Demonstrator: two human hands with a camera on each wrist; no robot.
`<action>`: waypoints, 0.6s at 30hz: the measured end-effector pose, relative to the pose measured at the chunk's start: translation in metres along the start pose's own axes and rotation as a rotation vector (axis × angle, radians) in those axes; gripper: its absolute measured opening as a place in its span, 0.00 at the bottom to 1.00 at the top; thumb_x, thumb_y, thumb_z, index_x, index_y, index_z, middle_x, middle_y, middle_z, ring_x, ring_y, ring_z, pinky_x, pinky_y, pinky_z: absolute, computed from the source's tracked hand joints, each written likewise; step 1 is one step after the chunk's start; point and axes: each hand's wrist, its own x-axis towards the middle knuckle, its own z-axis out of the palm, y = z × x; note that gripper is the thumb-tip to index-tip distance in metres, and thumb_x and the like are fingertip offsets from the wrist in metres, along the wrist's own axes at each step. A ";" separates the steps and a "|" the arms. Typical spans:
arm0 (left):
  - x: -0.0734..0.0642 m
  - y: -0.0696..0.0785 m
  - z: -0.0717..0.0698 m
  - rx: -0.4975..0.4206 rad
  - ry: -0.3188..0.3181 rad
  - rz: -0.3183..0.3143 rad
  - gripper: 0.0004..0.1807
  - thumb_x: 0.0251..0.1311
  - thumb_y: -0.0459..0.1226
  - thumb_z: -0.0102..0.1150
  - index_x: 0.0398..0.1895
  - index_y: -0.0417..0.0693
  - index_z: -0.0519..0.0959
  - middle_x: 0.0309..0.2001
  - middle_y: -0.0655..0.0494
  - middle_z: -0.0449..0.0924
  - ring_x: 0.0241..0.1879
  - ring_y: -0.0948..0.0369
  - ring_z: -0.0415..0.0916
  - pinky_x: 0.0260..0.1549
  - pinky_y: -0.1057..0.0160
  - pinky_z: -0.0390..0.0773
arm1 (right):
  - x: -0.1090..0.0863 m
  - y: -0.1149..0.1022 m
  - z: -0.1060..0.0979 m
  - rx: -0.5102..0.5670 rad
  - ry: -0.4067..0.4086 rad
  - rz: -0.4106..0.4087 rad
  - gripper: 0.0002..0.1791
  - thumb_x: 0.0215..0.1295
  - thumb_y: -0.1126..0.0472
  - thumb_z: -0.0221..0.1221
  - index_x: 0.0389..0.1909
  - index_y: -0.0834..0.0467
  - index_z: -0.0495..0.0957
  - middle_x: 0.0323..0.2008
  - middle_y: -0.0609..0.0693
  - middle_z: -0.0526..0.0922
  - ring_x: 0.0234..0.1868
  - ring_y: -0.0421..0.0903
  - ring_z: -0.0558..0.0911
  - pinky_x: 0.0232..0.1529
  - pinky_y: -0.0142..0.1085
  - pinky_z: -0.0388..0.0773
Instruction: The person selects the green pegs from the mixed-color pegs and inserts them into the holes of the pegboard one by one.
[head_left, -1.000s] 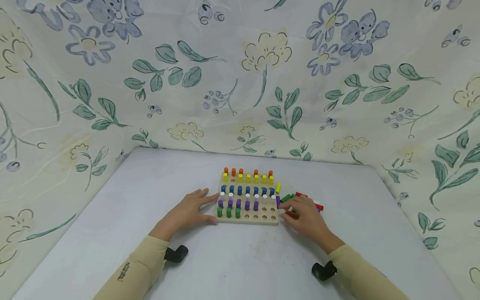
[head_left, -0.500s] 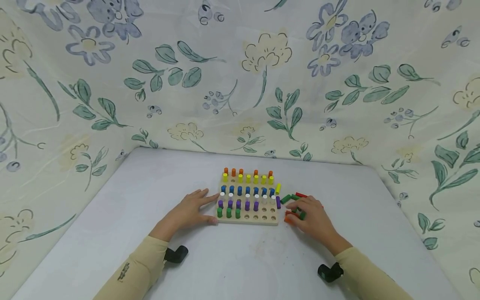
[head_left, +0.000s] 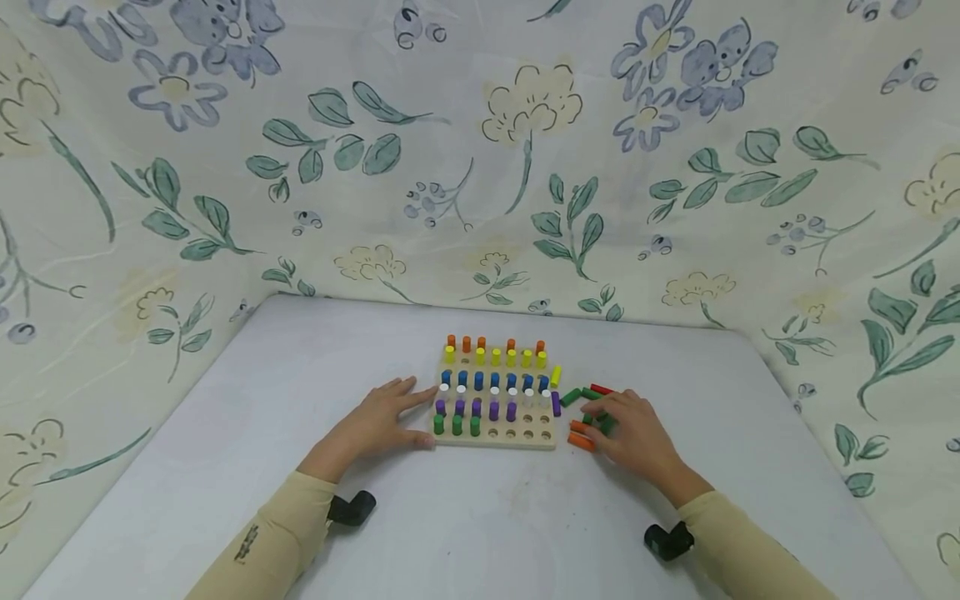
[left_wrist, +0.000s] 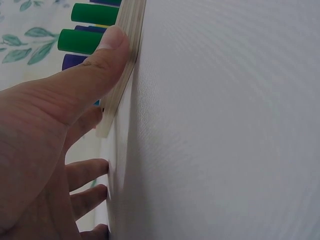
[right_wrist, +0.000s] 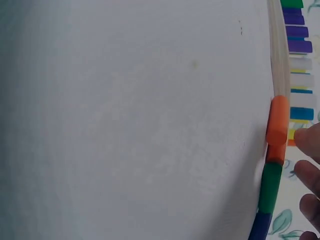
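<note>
A wooden pegboard (head_left: 495,444) bears rows of coloured pegs: orange, yellow, blue, white, purple and green. My left hand (head_left: 367,425) rests beside its left edge with fingers spread; in the left wrist view the thumb (left_wrist: 112,42) touches the board's edge near the green pegs (left_wrist: 80,42). My right hand (head_left: 633,429) is over the loose pegs right of the board, fingers bent downward. Two orange pegs (head_left: 581,442) lie by its thumb. The right wrist view shows its fingers apart, with no peg between the visible parts, near an orange peg (right_wrist: 278,121).
Loose green pegs (head_left: 571,397) and a red peg (head_left: 602,389) lie beyond the right hand, which partly covers the pile. A yellow peg (head_left: 556,377) and a purple peg (head_left: 556,404) lie along the board's right edge. Flowered cloth (head_left: 480,167) hangs behind the white table (head_left: 480,533).
My right hand has moved right, away from the board's edge and the purple peg, uncovering the orange pegs. The left hand keeps its place at the board.
</note>
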 end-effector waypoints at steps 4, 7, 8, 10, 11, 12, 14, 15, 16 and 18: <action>0.001 -0.001 0.000 -0.001 -0.001 0.004 0.50 0.53 0.62 0.70 0.77 0.58 0.65 0.79 0.38 0.53 0.78 0.35 0.44 0.70 0.29 0.53 | -0.001 0.000 -0.002 -0.009 -0.002 0.010 0.15 0.61 0.57 0.71 0.48 0.53 0.86 0.43 0.45 0.86 0.47 0.48 0.77 0.51 0.51 0.77; 0.002 -0.002 0.000 0.000 -0.002 0.008 0.50 0.53 0.63 0.70 0.78 0.58 0.65 0.79 0.38 0.53 0.78 0.35 0.44 0.70 0.29 0.53 | -0.003 0.001 -0.004 -0.017 -0.006 0.028 0.16 0.60 0.57 0.70 0.49 0.54 0.85 0.45 0.47 0.85 0.48 0.49 0.77 0.52 0.51 0.77; 0.002 -0.002 0.001 0.001 0.000 0.010 0.50 0.53 0.63 0.70 0.78 0.58 0.65 0.79 0.38 0.53 0.78 0.35 0.44 0.70 0.29 0.53 | -0.003 0.002 -0.005 -0.016 -0.006 0.035 0.17 0.60 0.57 0.71 0.49 0.54 0.85 0.46 0.47 0.85 0.49 0.50 0.77 0.53 0.52 0.77; 0.002 -0.002 0.000 0.005 0.003 0.012 0.50 0.53 0.63 0.70 0.78 0.58 0.65 0.79 0.38 0.53 0.78 0.35 0.44 0.70 0.29 0.53 | -0.004 0.003 -0.006 -0.023 -0.009 0.052 0.18 0.59 0.57 0.71 0.51 0.55 0.84 0.47 0.49 0.84 0.50 0.51 0.77 0.55 0.53 0.76; 0.001 -0.002 0.000 0.006 0.004 0.013 0.50 0.52 0.63 0.70 0.78 0.58 0.65 0.79 0.38 0.53 0.78 0.35 0.44 0.70 0.29 0.53 | -0.004 0.004 -0.007 -0.027 -0.009 0.060 0.19 0.59 0.57 0.71 0.51 0.55 0.84 0.48 0.49 0.83 0.51 0.51 0.77 0.55 0.53 0.76; 0.001 -0.002 0.000 0.006 0.005 0.012 0.50 0.52 0.63 0.70 0.78 0.58 0.65 0.79 0.38 0.53 0.78 0.35 0.44 0.70 0.29 0.53 | -0.005 0.005 -0.007 -0.032 -0.011 0.068 0.20 0.58 0.57 0.71 0.52 0.55 0.84 0.49 0.50 0.83 0.51 0.52 0.77 0.56 0.53 0.77; 0.001 -0.002 0.000 0.003 0.007 0.011 0.50 0.52 0.63 0.70 0.77 0.58 0.65 0.79 0.39 0.53 0.78 0.36 0.44 0.70 0.29 0.53 | -0.006 0.007 -0.007 -0.036 -0.019 0.086 0.22 0.58 0.56 0.72 0.54 0.55 0.83 0.50 0.51 0.83 0.52 0.52 0.77 0.56 0.54 0.77; 0.001 -0.002 0.000 0.001 0.006 0.010 0.50 0.52 0.63 0.70 0.77 0.58 0.65 0.79 0.39 0.53 0.78 0.36 0.44 0.70 0.29 0.53 | -0.006 0.008 -0.007 -0.039 -0.023 0.093 0.23 0.58 0.56 0.71 0.54 0.55 0.83 0.51 0.51 0.83 0.52 0.52 0.77 0.56 0.53 0.77; 0.001 -0.002 0.000 0.000 0.006 0.010 0.50 0.52 0.63 0.70 0.77 0.58 0.65 0.79 0.39 0.53 0.78 0.36 0.44 0.70 0.29 0.53 | -0.007 0.009 -0.007 -0.039 -0.027 0.097 0.24 0.57 0.55 0.71 0.55 0.55 0.82 0.51 0.52 0.82 0.52 0.52 0.77 0.56 0.54 0.77; 0.000 -0.002 0.001 -0.003 0.004 0.009 0.50 0.52 0.63 0.70 0.78 0.58 0.65 0.79 0.39 0.53 0.78 0.36 0.44 0.70 0.29 0.52 | -0.007 0.011 -0.007 -0.041 -0.037 0.104 0.25 0.57 0.55 0.71 0.56 0.56 0.82 0.52 0.52 0.82 0.53 0.52 0.76 0.57 0.54 0.77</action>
